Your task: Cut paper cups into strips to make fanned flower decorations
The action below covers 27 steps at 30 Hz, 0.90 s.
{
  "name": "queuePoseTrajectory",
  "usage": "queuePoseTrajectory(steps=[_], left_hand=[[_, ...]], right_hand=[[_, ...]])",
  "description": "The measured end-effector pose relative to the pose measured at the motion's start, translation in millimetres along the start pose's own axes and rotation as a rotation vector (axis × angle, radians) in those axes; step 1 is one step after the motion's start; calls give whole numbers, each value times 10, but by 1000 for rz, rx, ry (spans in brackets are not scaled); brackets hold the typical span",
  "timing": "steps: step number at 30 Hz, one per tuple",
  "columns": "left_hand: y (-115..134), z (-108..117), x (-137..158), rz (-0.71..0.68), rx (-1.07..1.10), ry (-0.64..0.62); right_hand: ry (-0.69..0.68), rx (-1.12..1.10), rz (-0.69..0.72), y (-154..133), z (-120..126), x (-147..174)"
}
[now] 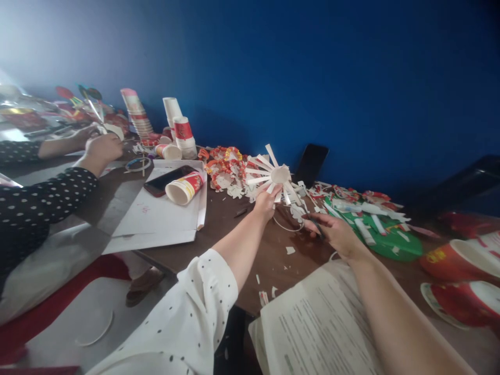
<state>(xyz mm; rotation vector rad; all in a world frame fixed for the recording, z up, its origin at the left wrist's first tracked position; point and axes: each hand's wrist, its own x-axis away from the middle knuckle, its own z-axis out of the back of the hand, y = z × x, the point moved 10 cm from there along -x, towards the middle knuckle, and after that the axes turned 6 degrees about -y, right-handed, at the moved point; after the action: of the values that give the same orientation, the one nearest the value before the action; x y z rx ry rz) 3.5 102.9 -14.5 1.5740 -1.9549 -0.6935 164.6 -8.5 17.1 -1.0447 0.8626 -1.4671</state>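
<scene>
A paper cup [279,174], cut into narrow white strips that fan out like rays around its round base, is up above the table. My left hand [267,203] pinches it by its lower edge. Just to the right, my right hand [335,232] has its fingers in the handles of dark scissors [317,225]. The blades point up toward the cut cup, and I cannot tell whether they touch it. Beneath both hands lie white paper scraps [290,250] and a thin pale ring [287,227].
Red and white clippings [228,169] line the wall side, beside a leaning phone [311,162]. A green disc [394,242] with scraps lies right, near red cups [461,258]. Left are stacked cups [183,136], a cup on papers [184,188], and another person's hands [102,148].
</scene>
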Motion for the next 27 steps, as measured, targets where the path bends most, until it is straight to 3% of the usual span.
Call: queuePoseTrajectory(steps=[14, 21, 27], left_hand=[[15, -16, -85, -60, -21, -78], [41, -48, -87, -84, -4, -138], [26, -24, -109, -71, -23, -113]], right_hand=[[10, 80, 8, 130, 35, -78], [-3, 74, 40, 52, -8, -44], [35, 97, 31, -33, -4, 7]])
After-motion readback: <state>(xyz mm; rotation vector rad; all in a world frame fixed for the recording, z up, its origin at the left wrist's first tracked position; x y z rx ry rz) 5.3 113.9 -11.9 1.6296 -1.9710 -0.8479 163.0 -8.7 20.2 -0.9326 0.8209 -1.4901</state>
